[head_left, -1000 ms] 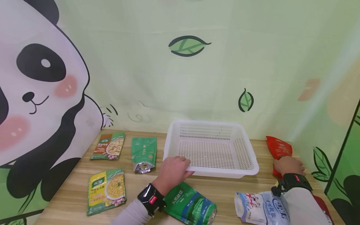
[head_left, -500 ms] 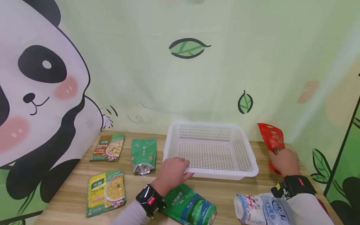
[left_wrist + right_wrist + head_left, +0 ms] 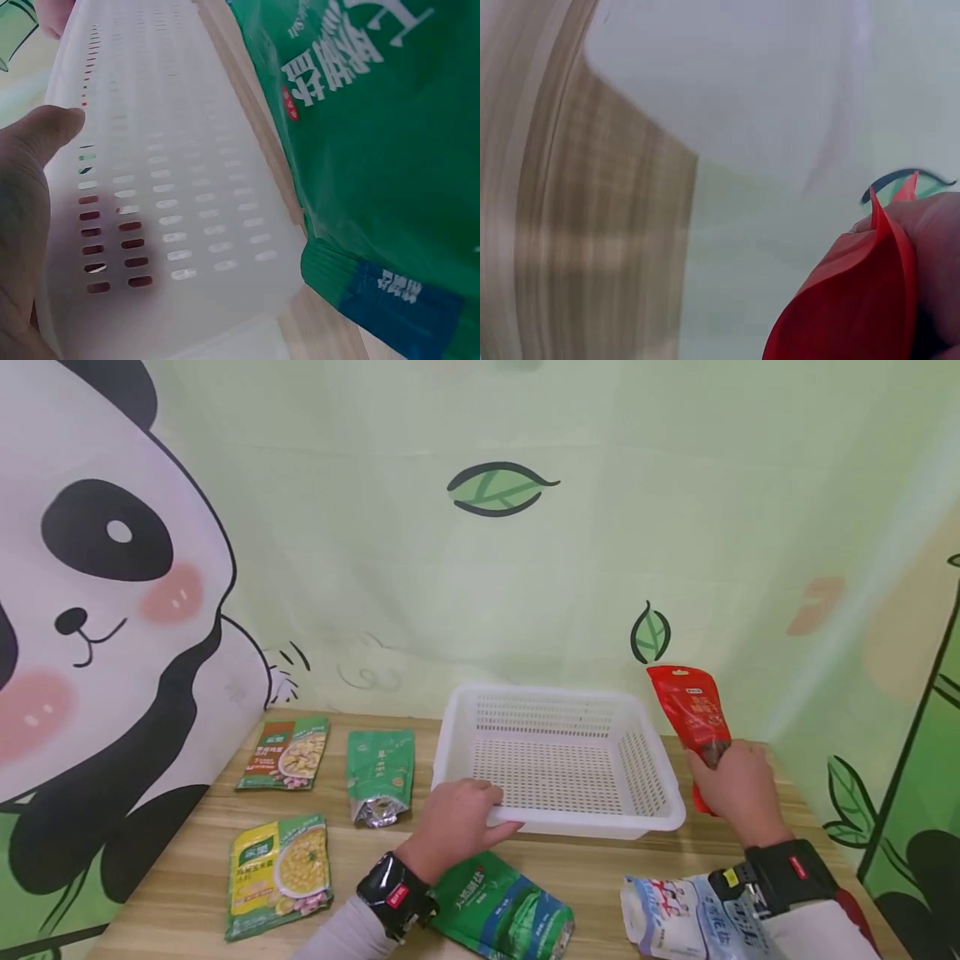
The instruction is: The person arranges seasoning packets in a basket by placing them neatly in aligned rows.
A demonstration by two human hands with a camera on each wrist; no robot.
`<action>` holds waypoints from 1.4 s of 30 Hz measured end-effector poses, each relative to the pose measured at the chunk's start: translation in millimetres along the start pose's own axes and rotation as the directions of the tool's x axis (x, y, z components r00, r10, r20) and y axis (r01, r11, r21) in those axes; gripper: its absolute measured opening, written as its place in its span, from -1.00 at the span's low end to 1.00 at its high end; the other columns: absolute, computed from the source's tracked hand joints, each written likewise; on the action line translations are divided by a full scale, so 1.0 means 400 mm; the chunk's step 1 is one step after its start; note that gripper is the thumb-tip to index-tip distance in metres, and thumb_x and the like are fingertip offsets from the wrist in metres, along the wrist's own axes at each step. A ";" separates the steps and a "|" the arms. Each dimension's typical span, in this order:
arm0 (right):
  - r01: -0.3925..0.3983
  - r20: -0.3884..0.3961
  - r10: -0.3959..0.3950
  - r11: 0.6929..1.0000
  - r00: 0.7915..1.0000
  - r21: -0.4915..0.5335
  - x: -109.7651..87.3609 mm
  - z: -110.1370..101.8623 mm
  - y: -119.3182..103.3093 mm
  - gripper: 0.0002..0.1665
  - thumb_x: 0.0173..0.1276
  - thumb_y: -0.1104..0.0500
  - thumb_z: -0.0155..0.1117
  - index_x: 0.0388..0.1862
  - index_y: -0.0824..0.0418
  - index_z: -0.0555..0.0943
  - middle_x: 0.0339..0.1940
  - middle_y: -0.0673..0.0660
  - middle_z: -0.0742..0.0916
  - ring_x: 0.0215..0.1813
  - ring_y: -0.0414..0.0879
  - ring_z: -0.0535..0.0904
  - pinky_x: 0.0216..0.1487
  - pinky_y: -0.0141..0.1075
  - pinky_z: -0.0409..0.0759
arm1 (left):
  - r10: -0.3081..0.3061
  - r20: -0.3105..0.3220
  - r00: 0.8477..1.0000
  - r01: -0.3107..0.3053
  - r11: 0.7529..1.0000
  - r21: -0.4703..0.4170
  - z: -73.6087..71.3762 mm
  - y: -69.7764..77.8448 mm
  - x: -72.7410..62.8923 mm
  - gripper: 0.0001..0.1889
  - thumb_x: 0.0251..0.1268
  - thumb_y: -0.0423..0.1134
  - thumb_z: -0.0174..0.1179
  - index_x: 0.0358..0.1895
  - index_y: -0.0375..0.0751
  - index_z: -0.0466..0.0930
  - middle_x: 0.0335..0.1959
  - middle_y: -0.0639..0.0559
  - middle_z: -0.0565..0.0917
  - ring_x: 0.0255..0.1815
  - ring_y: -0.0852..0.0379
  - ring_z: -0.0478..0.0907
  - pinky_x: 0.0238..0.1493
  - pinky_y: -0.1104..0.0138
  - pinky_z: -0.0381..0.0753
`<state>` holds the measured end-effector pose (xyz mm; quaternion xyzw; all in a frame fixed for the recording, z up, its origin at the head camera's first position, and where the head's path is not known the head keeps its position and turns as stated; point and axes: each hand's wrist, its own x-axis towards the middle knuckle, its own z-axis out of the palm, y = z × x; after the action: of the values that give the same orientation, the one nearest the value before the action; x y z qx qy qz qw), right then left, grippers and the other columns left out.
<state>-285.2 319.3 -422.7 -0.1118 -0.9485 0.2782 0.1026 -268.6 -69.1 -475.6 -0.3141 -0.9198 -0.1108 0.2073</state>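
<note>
A white perforated plastic basket [image 3: 551, 821] stands at the back middle of the wooden table. My left hand [image 3: 459, 822] grips its near left rim; in the left wrist view the thumb [image 3: 52, 129] lies outside the slotted wall and the other fingers show dark through the slots. Right of the basket, my right hand [image 3: 738, 789] pinches a red food pouch [image 3: 688, 706] by its lower part, its top tilted to the left and standing higher than the basket rim. In the right wrist view the red pouch [image 3: 847, 300] bends around the fingers.
A green salt bag [image 3: 502, 906] lies just before the basket, by the left wrist. A blue-and-white salt bag [image 3: 678, 914] sits under the right forearm. To the left are a green pouch [image 3: 380, 772], a brown-green packet [image 3: 285, 753] and a yellow-green packet [image 3: 279, 877].
My right hand has lifted the red pouch from the table's right side and brought it left toward the basket. The left hand stays on the rim.
</note>
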 end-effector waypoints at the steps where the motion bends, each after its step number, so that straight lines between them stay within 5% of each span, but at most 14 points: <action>1: 0.009 0.004 -0.009 1.000 1.000 0.007 -0.005 -0.003 -0.007 -0.30 0.50 -0.02 0.35 0.12 0.60 0.36 -0.12 0.53 0.63 -0.28 0.26 0.63 -0.40 -0.10 0.69 | -0.002 0.000 1.000 0.002 1.000 -0.019 -0.002 -0.001 0.000 -0.61 0.30 0.23 0.43 -0.42 0.00 0.66 -0.51 0.22 0.65 -0.55 0.26 0.47 -0.57 0.41 0.38; 8: 0.112 0.001 -0.112 0.993 0.994 0.033 -0.048 -0.014 -0.057 -0.31 0.46 0.02 0.42 0.15 0.57 0.38 -0.10 0.51 0.67 -0.31 0.19 0.66 -0.41 -0.16 0.71 | -0.046 0.007 0.999 0.046 0.977 -0.209 -0.022 -0.002 0.001 -0.67 0.32 0.16 0.45 -0.41 0.01 0.71 -0.49 0.26 0.64 -0.52 0.33 0.41 -0.46 0.45 0.43; 15: 0.161 0.013 -0.163 0.985 0.987 0.062 -0.090 -0.005 -0.108 -0.26 0.41 0.03 0.48 0.23 0.54 0.38 0.04 0.52 0.66 -0.11 0.30 0.69 -0.25 0.04 0.81 | -0.109 0.002 0.994 0.103 0.926 -0.362 -0.033 -0.003 0.002 -0.72 0.41 0.03 0.41 -0.26 -0.11 0.84 -0.29 0.06 0.83 -0.26 0.20 0.74 -0.15 0.27 0.73; 20: 0.191 0.015 -0.193 0.978 0.981 0.079 -0.117 0.005 -0.145 -0.25 0.38 0.03 0.52 0.24 0.51 0.39 0.10 0.49 0.63 -0.05 0.31 0.66 -0.17 0.09 0.80 | -0.174 -0.034 0.984 0.145 0.901 -0.408 -0.035 0.012 0.001 -0.70 0.43 0.02 0.40 -0.18 -0.17 0.84 -0.22 -0.01 0.85 -0.16 0.12 0.78 -0.06 0.19 0.76; 24: 0.215 0.010 -0.216 0.973 0.976 0.081 -0.140 0.015 -0.165 -0.26 0.38 0.05 0.52 0.24 0.48 0.37 0.12 0.45 0.58 0.00 0.30 0.61 -0.12 0.12 0.78 | -0.229 -0.047 0.972 0.177 0.854 -0.490 -0.042 0.044 0.004 -0.69 0.45 -0.01 0.38 -0.06 -0.22 0.83 -0.10 -0.05 0.85 -0.01 0.03 0.79 0.08 0.11 0.74; 26: 0.241 0.001 -0.241 0.968 0.970 0.073 -0.151 0.024 -0.172 -0.26 0.37 0.05 0.53 0.24 0.46 0.37 0.12 0.43 0.58 0.02 0.29 0.60 -0.09 0.14 0.77 | -0.262 -0.028 0.965 0.204 0.810 -0.550 -0.049 0.063 0.004 -0.65 0.47 -0.02 0.37 0.02 -0.25 0.82 -0.02 -0.08 0.85 0.08 -0.01 0.77 0.16 0.07 0.71; 29: 0.285 -0.010 -0.285 0.955 0.958 0.076 -0.168 0.037 -0.184 -0.26 0.35 0.05 0.55 0.25 0.43 0.38 0.12 0.39 0.58 0.05 0.26 0.59 -0.05 0.16 0.76 | -0.322 0.031 0.946 0.264 0.712 -0.651 -0.059 0.096 0.004 -0.60 0.49 0.01 0.35 0.13 -0.23 0.78 0.09 -0.07 0.82 0.19 -0.01 0.74 0.26 0.02 0.67; 34: 0.333 -0.030 -0.332 0.937 0.943 0.106 -0.202 0.052 -0.209 -0.27 0.33 0.08 0.59 0.24 0.38 0.39 0.09 0.33 0.59 0.04 0.20 0.61 -0.08 0.12 0.78 | -0.386 0.129 0.914 0.321 0.491 -0.810 -0.069 0.158 0.004 -0.56 0.51 0.01 0.36 0.24 -0.20 0.71 0.22 -0.07 0.76 0.32 -0.05 0.66 0.33 -0.04 0.62; 42: 0.421 -0.092 -0.412 0.893 0.907 0.157 -0.241 0.068 -0.240 -0.33 0.26 0.15 0.64 0.16 0.32 0.42 -0.04 0.22 0.61 -0.11 0.05 0.60 -0.18 -0.04 0.75 | -0.360 0.299 0.884 0.379 0.174 -0.909 -0.076 0.253 0.017 -0.47 0.54 -0.03 0.33 0.38 -0.29 0.56 0.33 -0.13 0.67 0.40 -0.10 0.60 0.40 -0.01 0.56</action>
<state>-215.2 200.6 -405.0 0.0954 -0.9192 0.3280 0.1958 -200.9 3.0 -438.2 -0.1432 -0.7160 -0.6804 -0.0622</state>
